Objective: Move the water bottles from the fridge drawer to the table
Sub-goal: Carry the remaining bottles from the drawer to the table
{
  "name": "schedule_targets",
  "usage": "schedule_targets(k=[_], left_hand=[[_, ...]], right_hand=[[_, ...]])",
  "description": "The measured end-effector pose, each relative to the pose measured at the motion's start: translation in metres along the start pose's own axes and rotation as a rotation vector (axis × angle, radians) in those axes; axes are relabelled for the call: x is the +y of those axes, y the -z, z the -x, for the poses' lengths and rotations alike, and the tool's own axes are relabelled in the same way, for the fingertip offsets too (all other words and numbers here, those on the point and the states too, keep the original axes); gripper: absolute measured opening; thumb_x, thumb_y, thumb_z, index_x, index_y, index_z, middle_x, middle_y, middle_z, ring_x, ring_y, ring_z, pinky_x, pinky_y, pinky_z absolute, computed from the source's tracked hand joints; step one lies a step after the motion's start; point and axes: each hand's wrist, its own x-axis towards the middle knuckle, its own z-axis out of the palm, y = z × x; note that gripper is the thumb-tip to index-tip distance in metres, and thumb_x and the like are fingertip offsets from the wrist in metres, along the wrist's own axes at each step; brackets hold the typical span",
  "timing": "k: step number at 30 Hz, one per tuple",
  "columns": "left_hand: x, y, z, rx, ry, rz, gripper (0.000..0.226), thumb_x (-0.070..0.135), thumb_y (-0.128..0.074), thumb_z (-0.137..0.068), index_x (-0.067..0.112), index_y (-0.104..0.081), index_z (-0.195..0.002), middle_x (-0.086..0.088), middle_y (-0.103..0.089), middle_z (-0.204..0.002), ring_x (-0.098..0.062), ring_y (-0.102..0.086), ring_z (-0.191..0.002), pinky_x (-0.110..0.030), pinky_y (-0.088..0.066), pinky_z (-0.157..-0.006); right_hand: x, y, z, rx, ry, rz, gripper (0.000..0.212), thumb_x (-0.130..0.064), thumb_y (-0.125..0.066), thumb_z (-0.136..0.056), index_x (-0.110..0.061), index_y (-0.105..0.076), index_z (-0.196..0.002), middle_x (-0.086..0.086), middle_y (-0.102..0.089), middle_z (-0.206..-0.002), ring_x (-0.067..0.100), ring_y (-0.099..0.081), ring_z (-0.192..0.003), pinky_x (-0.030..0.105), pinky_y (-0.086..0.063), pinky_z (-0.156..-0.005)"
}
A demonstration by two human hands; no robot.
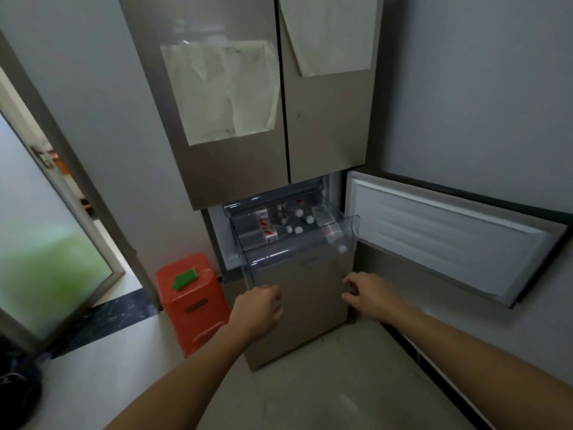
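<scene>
Left hand [259, 308], right hand [364, 293] sitting by front of see-through drawer [297, 262], fingers curling in; cannot tell if holding it. Water bottles [333, 234] lying inside.

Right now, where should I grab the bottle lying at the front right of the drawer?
Grip the lying bottle round its body, just behind the white cap, reaching down from above. It lies cap-forward along the right wall of the clear drawer, so probably only its upper side is free to hold.
</scene>
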Motion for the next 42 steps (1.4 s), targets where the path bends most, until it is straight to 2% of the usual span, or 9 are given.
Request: schedule_targets(k=[5, 13, 18, 21, 24, 27, 30, 35, 42], left_hand=[[-0.011, -0.006, -0.076, 0.009, 0.036, 0.047, 0.019, 0.033, -0.051, -0.088, 0.022, -0.057, -0.102, 0.0, -0.064, -0.106, -0.022, -0.061, -0.095, -0.034, -0.05, -0.075], [-0.067, -0.031, -0.197, 0.045, 0.056, 0.089, 0.021, 0.033, -0.053, -0.089, 0.021, -0.058, -0.105, -0.001, -0.066, -0.104, -0.021, -0.061, -0.093, -0.034, -0.05, -0.074], [-0.091, -0.054, -0.267, 0.017, 0.049, 0.124, 0.017, 0.03, -0.051, -0.089, 0.019, -0.058, -0.1, -0.003, -0.065, -0.104, -0.022, -0.061, -0.093, -0.029, -0.04, -0.069], [-0.096, -0.072, -0.297, -0.047, 0.026, 0.149, 0.02, 0.032, -0.048, -0.092, 0.02, -0.06, -0.103, -0.004, -0.066, -0.105, -0.023, -0.062, -0.093, -0.033, -0.048, -0.075], [-0.094, -0.089, -0.311, -0.09, 0.04, 0.208, 0.027, 0.036, -0.041, -0.095, 0.018, -0.061, -0.096, -0.006, -0.068, -0.101, -0.026, -0.064, -0.09, -0.035, -0.048, -0.074], [-0.091, -0.102, -0.314, -0.121, 0.06, 0.232, 0.034, 0.041, -0.036, -0.098, 0.018, -0.06, -0.088, -0.005, -0.068, -0.101, -0.027, -0.063, -0.092, -0.032, -0.041, -0.069], [-0.091, -0.107, -0.315, -0.115, 0.089, 0.214, 0.038, 0.046, -0.034, -0.097, 0.02, -0.057, -0.083, -0.003, -0.068, -0.095, -0.025, -0.063, -0.088, -0.031, -0.039, -0.066], [-0.088, -0.109, -0.313, -0.097, 0.16, 0.2, 0.042, 0.05, -0.031, -0.097, 0.02, -0.057, -0.081, 0.002, -0.065, -0.085, -0.019, -0.061, -0.076, -0.031, -0.044, -0.063], [-0.081, -0.113, -0.311, -0.015, 0.277, 0.139, 0.042, 0.052, -0.032, -0.096, 0.022, -0.06, -0.087, 0.002, -0.067, -0.085, -0.019, -0.062, -0.075, -0.032, -0.049, -0.066]], right_hand=[[0.012, 0.033, -0.097, 0.011, 0.03, 0.015, 0.04, -0.042, -0.059, -0.09, -0.024, -0.056, -0.125, 0.002, -0.064, -0.114, 0.02, -0.061, -0.1, 0.027, -0.041, -0.073], [0.015, 0.027, -0.239, 0.011, -0.009, 0.081, 0.04, -0.037, -0.055, -0.091, -0.021, -0.054, -0.127, 0.011, -0.064, -0.119, 0.03, -0.061, -0.105, 0.032, -0.045, -0.079], [0.023, 0.023, -0.317, -0.004, -0.082, 0.114, 0.04, -0.042, -0.055, -0.091, -0.018, -0.056, -0.123, 0.013, -0.066, -0.115, 0.031, -0.063, -0.1, 0.035, -0.047, -0.076], [0.029, 0.019, -0.355, -0.035, -0.139, 0.103, 0.042, -0.043, -0.05, -0.095, -0.011, -0.057, -0.122, 0.015, -0.065, -0.115, 0.033, -0.063, -0.1, 0.034, -0.046, -0.075], [0.036, 0.008, -0.386, -0.113, -0.213, 0.106, 0.042, -0.041, -0.049, -0.096, -0.007, -0.055, -0.119, 0.018, -0.063, -0.116, 0.033, -0.061, -0.103, 0.033, -0.044, -0.076], [0.045, -0.007, -0.418, -0.256, -0.299, 0.083, 0.045, -0.038, -0.047, -0.096, -0.005, -0.052, -0.126, 0.019, -0.059, -0.125, 0.033, -0.058, -0.112, 0.036, -0.046, -0.091], [0.056, -0.028, -0.45, -0.364, -0.326, 0.126, 0.055, -0.038, -0.053, -0.089, -0.007, -0.046, -0.133, 0.015, -0.057, -0.13, 0.031, -0.057, -0.114, 0.036, -0.048, -0.096], [0.056, -0.046, -0.469, -0.338, -0.304, 0.257, 0.061, -0.038, -0.05, -0.093, -0.002, -0.037, -0.141, 0.016, -0.042, -0.144, 0.032, -0.051, -0.124, 0.038, -0.048, -0.099], [0.07, -0.068, -0.481, -0.317, -0.446, -0.077, 0.09, -0.061, -0.062, -0.079, 0.001, -0.034, -0.139, 0.015, -0.048, -0.139, 0.03, -0.052, -0.121, 0.03, -0.038, -0.081]])
